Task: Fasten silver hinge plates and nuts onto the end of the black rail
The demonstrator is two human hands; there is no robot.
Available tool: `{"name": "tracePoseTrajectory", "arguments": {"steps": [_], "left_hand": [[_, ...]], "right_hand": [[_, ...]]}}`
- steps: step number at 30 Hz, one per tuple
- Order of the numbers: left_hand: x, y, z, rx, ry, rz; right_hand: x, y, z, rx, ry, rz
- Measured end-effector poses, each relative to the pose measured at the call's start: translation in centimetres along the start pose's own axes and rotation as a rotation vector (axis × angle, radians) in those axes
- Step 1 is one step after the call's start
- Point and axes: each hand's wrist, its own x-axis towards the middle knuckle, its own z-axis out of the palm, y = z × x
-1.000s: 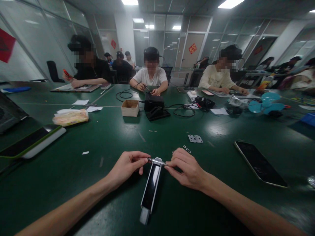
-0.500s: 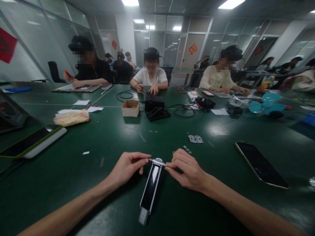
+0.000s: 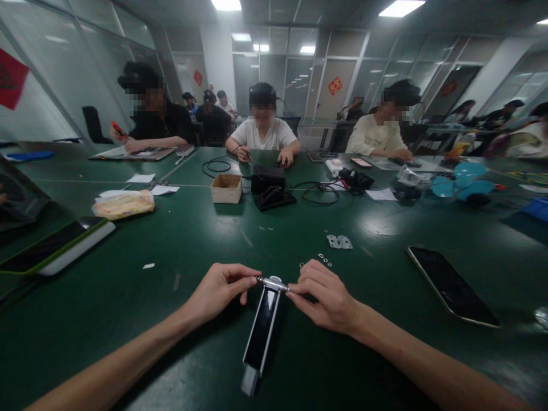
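A narrow silver-edged assembly (image 3: pixel 261 328) with a dark, glossy middle was seen on the near middle part of the green bench (image 3: pixel 201 240), its pale end block pointed toward the near edge. Across its far end a metal rod (image 3: pixel 273 283) was set, and this was pinched at both tips: the left tip was grasped between thumb and finger by the left hand (image 3: pixel 216 292), and the right tip was grasped likewise by the right hand (image 3: pixel 327 294). Compared with the second before, very little had been altered here; the grips were kept in place, and only a slight swing of the end block toward the left edge could be made out. From this it was judged that the rod was being steadied or finely worked rather than drawn out; any turning of its tips was too small to be told. Small metal rings (image 3: pixel 329 264) were seen just beyond the right hand, with perforated metal plates (image 3: pixel 340 242) farther toward the far edge and a phone (image 3: pixel 451 285) on the right. At the far edge, a hand of the co-worker in white (image 3: pixel 263 134) had been shifted to the right, beside a black box (image 3: pixel 268 180).
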Motion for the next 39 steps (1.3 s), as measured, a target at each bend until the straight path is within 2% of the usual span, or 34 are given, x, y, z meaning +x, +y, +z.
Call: {"name": "tracePoseTrajectory", "arguments": {"steps": [8,16,32,39], "left_hand": [[-0.03,0.09,-0.34,-0.065,-0.054,-0.009],[-0.1,-0.11,-0.31,-0.109,-0.095,-0.079],[-0.38,0.4,0.6,-0.157,-0.07,-0.173],[-0.45,0.54,0.54,-0.175,-0.066,-0.167]], "right_hand": [[0.19,-0.15,-0.19,-0.011,0.003,-0.026],[0.01,-0.23,-0.05,-0.017,-0.008,-0.038],[0.02,-0.32,-0.05,-0.026,-0.014,-0.021],[0.05,-0.16,0.03,-0.023,-0.01,-0.012]]}}
